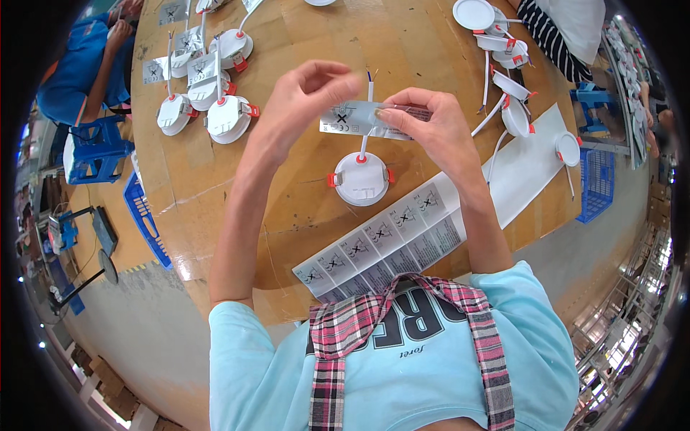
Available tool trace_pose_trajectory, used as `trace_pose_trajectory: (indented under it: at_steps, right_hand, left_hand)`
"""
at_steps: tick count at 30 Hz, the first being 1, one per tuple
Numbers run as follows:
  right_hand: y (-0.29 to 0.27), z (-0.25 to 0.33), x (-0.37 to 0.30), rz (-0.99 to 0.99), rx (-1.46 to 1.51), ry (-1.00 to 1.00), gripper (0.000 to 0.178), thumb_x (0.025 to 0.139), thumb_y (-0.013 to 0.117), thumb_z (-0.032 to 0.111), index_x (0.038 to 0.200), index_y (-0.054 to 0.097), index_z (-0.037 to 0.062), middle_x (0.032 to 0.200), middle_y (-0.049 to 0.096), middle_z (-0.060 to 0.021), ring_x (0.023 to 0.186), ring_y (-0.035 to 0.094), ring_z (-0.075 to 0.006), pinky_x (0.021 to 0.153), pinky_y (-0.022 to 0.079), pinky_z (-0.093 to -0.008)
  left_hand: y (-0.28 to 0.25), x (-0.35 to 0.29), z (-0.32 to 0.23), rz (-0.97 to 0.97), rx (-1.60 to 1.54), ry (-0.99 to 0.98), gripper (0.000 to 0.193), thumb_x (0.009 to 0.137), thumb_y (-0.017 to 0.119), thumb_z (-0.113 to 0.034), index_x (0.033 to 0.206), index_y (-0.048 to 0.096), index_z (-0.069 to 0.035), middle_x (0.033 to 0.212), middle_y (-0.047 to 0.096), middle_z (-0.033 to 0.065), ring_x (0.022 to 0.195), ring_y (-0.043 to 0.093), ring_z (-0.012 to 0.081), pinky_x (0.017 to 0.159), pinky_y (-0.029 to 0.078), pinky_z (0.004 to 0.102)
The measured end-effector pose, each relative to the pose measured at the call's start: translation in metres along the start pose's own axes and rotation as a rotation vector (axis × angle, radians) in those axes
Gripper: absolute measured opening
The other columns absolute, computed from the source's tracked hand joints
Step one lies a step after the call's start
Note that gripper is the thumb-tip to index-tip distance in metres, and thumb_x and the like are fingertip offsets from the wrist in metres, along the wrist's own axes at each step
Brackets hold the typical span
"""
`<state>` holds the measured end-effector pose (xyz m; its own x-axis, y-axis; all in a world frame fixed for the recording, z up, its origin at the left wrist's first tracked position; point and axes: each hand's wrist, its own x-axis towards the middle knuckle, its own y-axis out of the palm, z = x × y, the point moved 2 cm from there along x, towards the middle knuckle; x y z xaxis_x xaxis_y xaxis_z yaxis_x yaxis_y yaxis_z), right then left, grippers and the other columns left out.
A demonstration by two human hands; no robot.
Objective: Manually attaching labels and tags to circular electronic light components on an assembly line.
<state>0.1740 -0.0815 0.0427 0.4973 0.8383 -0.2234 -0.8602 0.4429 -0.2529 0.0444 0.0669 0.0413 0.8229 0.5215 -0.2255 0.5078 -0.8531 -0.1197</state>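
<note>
A silver printed label (pixel 343 119) is held at the white cable (pixel 364 146) of a round white downlight (pixel 363 188). The downlight lies on the table in front of me, back side up, with a red-tipped spring clip on each side. My right hand (pixel 431 122) pinches the label's right part between thumb and fingers. Just above the label's left end, my left hand (pixel 309 93) has curled fingers and a thumb held apart from them, its tip slightly blurred. I see nothing in the left hand. Bare wire ends stick out beyond the label.
A sheet of silver labels (pixel 381 248) lies close to my body, over a white backing sheet (pixel 532 169). Several downlights with labelled cables (pixel 228 118) stand at the far left; more downlights (pixel 514 115) line the right. Co-workers sit at both far corners. A blue crate (pixel 144 215) is beside the table.
</note>
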Motion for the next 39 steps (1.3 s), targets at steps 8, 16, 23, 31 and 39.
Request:
trace_pose_trajectory:
  at_steps: [8,16,23,31,39]
  right_hand:
    - [0.003,-0.013,0.009,0.009,0.042,-0.042,0.025,0.081,0.068,0.015,0.099,0.066,-0.0025,0.084,0.066,-0.0081,0.078,0.062,-0.0130,0.071,0.049,-0.0251]
    - [0.005,-0.022,0.011,0.003,0.069,-0.044,0.024,0.082,0.067,0.014,0.098,0.066,-0.0031,0.085,0.066,-0.0081,0.080,0.061,-0.0134,0.073,0.049,-0.0254]
    - [0.007,-0.027,0.013,-0.007,0.049,-0.028,0.025,0.082,0.066,0.015,0.100,0.066,-0.0029,0.086,0.067,-0.0096,0.080,0.063,-0.0154,0.073,0.049,-0.0265]
    - [0.005,-0.022,0.014,-0.004,0.036,-0.031,0.025,0.083,0.066,0.015,0.100,0.066,-0.0027,0.087,0.067,-0.0103,0.080,0.063,-0.0156,0.074,0.049,-0.0268]
    - [0.001,-0.019,0.012,-0.015,0.008,-0.076,0.027,0.084,0.067,0.020,0.099,0.067,-0.0023,0.089,0.067,-0.0106,0.083,0.063,-0.0167,0.075,0.049,-0.0282]
  left_hand:
    - [0.006,0.002,0.026,0.073,-0.126,-0.044,0.022,0.080,0.072,-0.024,0.085,0.064,-0.004,0.075,0.061,0.0013,0.071,0.056,0.0068,0.066,0.042,0.0215]
    - [0.012,0.004,0.036,0.052,-0.179,-0.063,0.021,0.080,0.072,-0.023,0.082,0.063,-0.004,0.075,0.061,0.0012,0.070,0.055,0.0062,0.064,0.040,0.0210]
    - [0.012,0.007,0.043,0.052,-0.230,-0.067,0.018,0.080,0.071,-0.019,0.084,0.062,-0.004,0.075,0.061,0.0012,0.069,0.055,0.0060,0.063,0.041,0.0208]
    - [0.010,0.009,0.044,0.062,-0.245,-0.065,0.017,0.081,0.071,-0.019,0.084,0.062,-0.005,0.076,0.061,0.0009,0.070,0.054,0.0053,0.062,0.041,0.0206]
    - [0.013,0.005,0.041,0.065,-0.236,-0.037,0.018,0.082,0.071,-0.019,0.085,0.062,-0.005,0.078,0.062,0.0007,0.072,0.055,0.0050,0.064,0.041,0.0199]
